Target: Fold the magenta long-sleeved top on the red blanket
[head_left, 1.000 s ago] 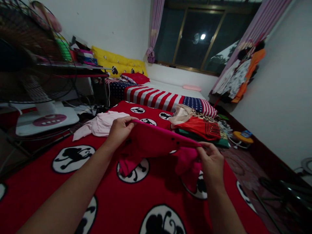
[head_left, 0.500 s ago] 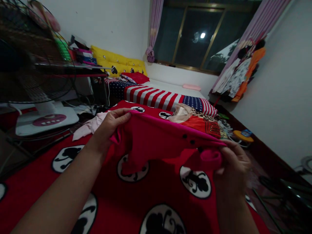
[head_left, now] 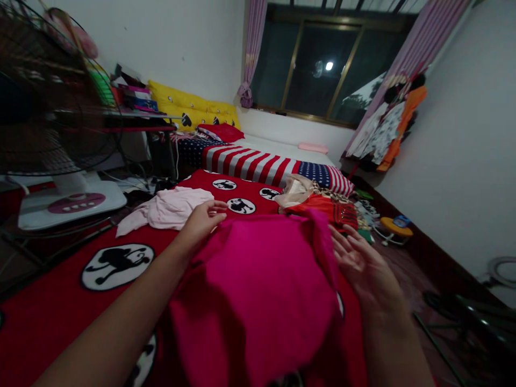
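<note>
Left hand: fingers and thumb parted, nothing visibly pinched between them, at the upper left corner of the cloth; contact is hard to tell.
Right hand: spread wide, palm turned up, just beside the cloth's right edge; whether the fingertips brush it cannot be told.
Magenta cloth: between the hands, spread out above the blanket, its right edge folded up and its lower part blurred.
Fold risk: with neither hand visibly gripping, the cloth could settle crooked or double over along that raised edge.
Red blanket: underneath, printed with monkey medallions; any rumple in it could crease whatever lies on top.
Pale pink garment: bunched beyond the left hand, near enough that a wide sweep could catch it.
Orange-red garment: in the heap past the right hand; a knock could topple that heap.
Bed: farther back, under a stars-and-stripes cover.
</note>
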Motion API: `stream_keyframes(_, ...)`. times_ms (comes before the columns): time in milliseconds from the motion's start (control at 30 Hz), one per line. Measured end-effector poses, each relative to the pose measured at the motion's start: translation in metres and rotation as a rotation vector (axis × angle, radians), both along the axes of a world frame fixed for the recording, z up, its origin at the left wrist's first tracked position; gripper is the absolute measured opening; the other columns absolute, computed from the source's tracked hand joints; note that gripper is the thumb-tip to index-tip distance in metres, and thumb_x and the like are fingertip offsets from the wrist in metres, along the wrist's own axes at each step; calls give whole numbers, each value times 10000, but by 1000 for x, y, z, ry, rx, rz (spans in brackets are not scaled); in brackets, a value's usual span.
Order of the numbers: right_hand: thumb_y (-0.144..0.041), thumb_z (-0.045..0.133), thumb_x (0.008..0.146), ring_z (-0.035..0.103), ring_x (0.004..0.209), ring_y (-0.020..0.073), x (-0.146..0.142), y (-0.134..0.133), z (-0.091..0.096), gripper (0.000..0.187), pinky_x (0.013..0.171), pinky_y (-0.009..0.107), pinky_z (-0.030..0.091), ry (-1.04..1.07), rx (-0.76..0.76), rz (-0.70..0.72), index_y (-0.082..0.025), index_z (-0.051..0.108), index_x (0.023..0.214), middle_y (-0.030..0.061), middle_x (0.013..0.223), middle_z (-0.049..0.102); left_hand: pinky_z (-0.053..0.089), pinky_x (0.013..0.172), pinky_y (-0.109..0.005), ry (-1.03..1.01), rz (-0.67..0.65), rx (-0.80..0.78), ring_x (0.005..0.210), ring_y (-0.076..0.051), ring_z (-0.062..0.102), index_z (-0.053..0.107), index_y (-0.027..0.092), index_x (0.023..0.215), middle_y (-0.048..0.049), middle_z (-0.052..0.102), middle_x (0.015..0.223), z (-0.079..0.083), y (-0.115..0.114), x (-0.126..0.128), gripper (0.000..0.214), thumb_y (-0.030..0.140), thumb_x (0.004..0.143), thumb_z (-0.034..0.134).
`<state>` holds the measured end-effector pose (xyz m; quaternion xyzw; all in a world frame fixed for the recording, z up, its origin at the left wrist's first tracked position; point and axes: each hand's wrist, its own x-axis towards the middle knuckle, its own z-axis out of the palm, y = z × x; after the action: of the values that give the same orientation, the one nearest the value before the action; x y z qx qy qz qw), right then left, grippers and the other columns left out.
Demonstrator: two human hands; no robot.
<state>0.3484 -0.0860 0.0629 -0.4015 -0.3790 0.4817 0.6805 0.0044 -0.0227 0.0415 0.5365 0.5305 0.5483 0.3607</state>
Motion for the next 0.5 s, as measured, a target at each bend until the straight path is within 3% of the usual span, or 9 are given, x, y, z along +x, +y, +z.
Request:
stream_keyframes(67,-249,815,597,627,1056,228,-2,4,-2,460,777,326,560,27,-81,-62,-250,580,993,47,1112,642,512,865,-420,168,66,43,991,-298,637,707,170,884,-96,712,962,-2,1,-3,393,406,573,754)
stream_keyframes(100,-251,821,580,620,1076,219,-3,6,-2,482,777,303,556,-2,-90,-94,-256,578,996,38,1139,637,505,879,-426,220,35,59,998,-301,636,709,170,895,-99,711,979,-1,-1,-3,391,423,598,737)
stream_keyframes(200,-328,812,607,633,1046,207,-6,5,-4,476,755,264,541,-222,-43,-134,-235,604,1025,47,1129,655,490,916,-410,293,-278,64,1019,-283,638,693,170,1031,-101,700,1067,12,-14,5,447,462,693,689)
stream_keyframes(300,-423,774,654,675,851,206,-10,3,-6,489,700,284,530,-475,-89,-83,-194,618,1057,61,911,708,433,1008,-379,465,-566,111,1185,-268,550,596,231,1252,-78,601,1286,20,-37,27,596,448,711,719)
stream_keyframes(433,-472,752,651,659,722,200,-17,2,-10,515,640,283,499,-643,-106,-5,-158,637,1042,51,763,701,296,1117,-421,791,-718,148,1393,-301,291,279,294,1483,-95,296,1534,0,-63,64,997,386,637,798)
stream_keyframes(500,-473,748,655,649,692,187,-21,1,-11,515,626,267,484,-656,-90,17,-149,640,1042,38,717,688,336,1081,-449,936,-752,98,1384,-336,299,165,281,1513,-141,267,1537,-18,-68,81,1122,340,603,818)
